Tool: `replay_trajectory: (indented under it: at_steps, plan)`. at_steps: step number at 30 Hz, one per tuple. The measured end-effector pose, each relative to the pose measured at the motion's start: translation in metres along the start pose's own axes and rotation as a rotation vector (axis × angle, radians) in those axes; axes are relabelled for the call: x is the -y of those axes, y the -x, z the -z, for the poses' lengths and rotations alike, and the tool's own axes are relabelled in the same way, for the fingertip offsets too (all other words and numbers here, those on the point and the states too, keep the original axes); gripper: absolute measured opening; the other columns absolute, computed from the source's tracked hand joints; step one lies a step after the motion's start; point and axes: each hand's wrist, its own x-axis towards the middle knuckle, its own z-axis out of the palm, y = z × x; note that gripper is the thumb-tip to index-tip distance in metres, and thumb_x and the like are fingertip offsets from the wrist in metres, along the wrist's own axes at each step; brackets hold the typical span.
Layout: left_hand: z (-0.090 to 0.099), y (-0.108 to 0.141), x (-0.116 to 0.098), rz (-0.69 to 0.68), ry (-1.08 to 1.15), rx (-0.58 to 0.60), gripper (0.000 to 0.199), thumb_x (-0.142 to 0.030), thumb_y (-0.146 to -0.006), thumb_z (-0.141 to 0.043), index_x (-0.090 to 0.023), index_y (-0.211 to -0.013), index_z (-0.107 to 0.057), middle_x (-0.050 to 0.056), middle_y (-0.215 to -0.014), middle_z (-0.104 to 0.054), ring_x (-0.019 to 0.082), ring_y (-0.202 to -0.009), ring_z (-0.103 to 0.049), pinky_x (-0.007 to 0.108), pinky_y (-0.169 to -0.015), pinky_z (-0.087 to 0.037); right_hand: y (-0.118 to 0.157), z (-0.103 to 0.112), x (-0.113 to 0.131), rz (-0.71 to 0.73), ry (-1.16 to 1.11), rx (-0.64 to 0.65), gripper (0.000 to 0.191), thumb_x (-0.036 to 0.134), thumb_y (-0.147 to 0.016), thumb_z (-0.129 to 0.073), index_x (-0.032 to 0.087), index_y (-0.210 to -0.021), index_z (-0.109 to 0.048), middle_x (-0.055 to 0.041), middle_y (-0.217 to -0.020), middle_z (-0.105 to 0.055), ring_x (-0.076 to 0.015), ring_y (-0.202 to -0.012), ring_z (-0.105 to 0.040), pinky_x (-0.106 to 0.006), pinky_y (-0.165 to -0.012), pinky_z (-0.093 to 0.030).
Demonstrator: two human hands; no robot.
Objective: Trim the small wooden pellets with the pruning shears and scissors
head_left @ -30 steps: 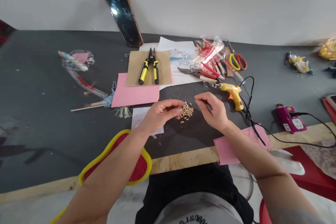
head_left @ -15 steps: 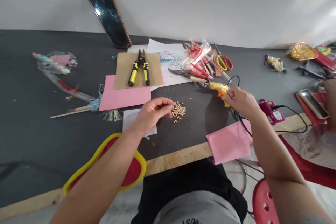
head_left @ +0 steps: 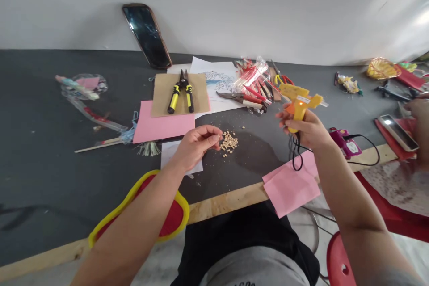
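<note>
A yellow glue gun (head_left: 299, 103) with an orange trigger and a small glowing light is held up off the table in my right hand (head_left: 306, 127), its black cord hanging below. My left hand (head_left: 201, 143) has its thumb and fingers pinched together at the left side of a small pile of light wooden pieces (head_left: 229, 141). Whatever lies between those fingertips is too small to make out. A white paper (head_left: 167, 155) lies partly under my left wrist.
Yellow-handled snips (head_left: 181, 94) rest on brown card (head_left: 201, 94) over pink paper (head_left: 164, 120). Red-handled pruners (head_left: 246, 99) lie near wrapped sticks (head_left: 253, 76). A phone (head_left: 147, 35) leans on the wall. A red, yellow-edged piece (head_left: 172, 219) sits at the front; another person's hand (head_left: 418, 107) is far right.
My right hand has lifted the glue gun off the table and its nozzle no longer points left. My left hand stays beside the pile. The view has shifted slightly.
</note>
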Motion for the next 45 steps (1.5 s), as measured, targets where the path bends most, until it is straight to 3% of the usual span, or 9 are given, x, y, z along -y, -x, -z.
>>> replay_trajectory:
  at_steps: [3,6,8,12,20,26,45]
  plan:
    - [-0.002,0.001,-0.002,0.011,-0.004,-0.008,0.028,-0.035,-0.07,-0.089,-0.017,-0.084,-0.075,0.0,-0.072,-0.067,0.01,-0.06,-0.063,0.022,-0.06,-0.055,-0.001,-0.019,0.003,-0.022,-0.116,0.114,0.05,0.043,-0.072,-0.082,0.022,-0.113,-0.062,-0.0066,-0.104,-0.069,-0.0141,-0.075,-0.063,-0.022,-0.049,-0.045]
    - [-0.003,0.002,-0.004,0.008,0.004,-0.014,0.028,-0.035,-0.069,-0.089,-0.016,-0.084,-0.074,0.0,-0.074,-0.067,0.009,-0.06,-0.063,0.022,-0.061,-0.055,-0.006,-0.031,0.002,0.004,-0.065,0.144,0.05,0.06,-0.078,-0.078,0.021,-0.105,-0.064,-0.0077,-0.107,-0.067,-0.0127,-0.075,-0.062,-0.019,-0.045,-0.042]
    - [-0.004,0.003,-0.005,0.01,0.013,-0.022,0.029,-0.036,-0.07,-0.089,-0.016,-0.084,-0.074,0.0,-0.076,-0.067,0.009,-0.061,-0.063,0.022,-0.061,-0.055,-0.009,-0.036,0.0,0.032,-0.03,0.176,0.052,0.067,-0.079,-0.074,0.02,-0.099,-0.064,-0.0067,-0.097,-0.067,-0.0118,-0.071,-0.06,-0.02,-0.044,-0.041]
    - [-0.004,0.002,-0.005,0.018,0.046,-0.02,0.029,-0.037,-0.071,-0.089,-0.016,-0.083,-0.074,0.001,-0.071,-0.066,0.01,-0.062,-0.062,0.022,-0.06,-0.055,-0.013,-0.046,-0.011,0.07,-0.042,0.332,0.058,0.075,-0.081,-0.065,0.019,-0.095,-0.063,-0.0016,-0.074,-0.06,-0.0098,-0.057,-0.052,-0.022,-0.044,-0.04]
    - [0.0,-0.003,-0.002,0.008,0.145,-0.186,0.038,-0.034,-0.065,-0.092,-0.016,-0.092,-0.072,0.0,-0.076,-0.07,0.01,-0.065,-0.063,0.021,-0.061,-0.055,-0.01,-0.073,-0.046,0.067,-0.147,0.611,0.061,0.079,-0.082,-0.06,0.019,-0.091,-0.057,0.0039,-0.066,-0.052,-0.0073,-0.048,-0.044,-0.021,-0.04,-0.037]
    - [-0.003,-0.001,-0.006,0.011,0.16,-0.18,0.036,-0.035,-0.063,-0.094,-0.015,-0.081,-0.069,0.0,-0.071,-0.069,0.009,-0.062,-0.061,0.019,-0.058,-0.054,-0.006,-0.074,-0.05,0.097,-0.203,0.676,0.058,0.076,-0.088,-0.055,0.019,-0.086,-0.056,0.0041,-0.067,-0.05,-0.0061,-0.047,-0.043,-0.02,-0.04,-0.038]
    - [-0.003,0.0,-0.003,0.008,0.198,-0.138,0.034,-0.035,-0.063,-0.094,-0.016,-0.082,-0.073,0.001,-0.07,-0.07,0.01,-0.062,-0.063,0.02,-0.056,-0.056,-0.004,-0.077,-0.055,0.093,-0.191,0.695,0.05,0.069,-0.091,-0.058,0.02,-0.084,-0.054,0.0044,-0.071,-0.046,-0.0066,-0.052,-0.044,-0.019,-0.043,-0.046]
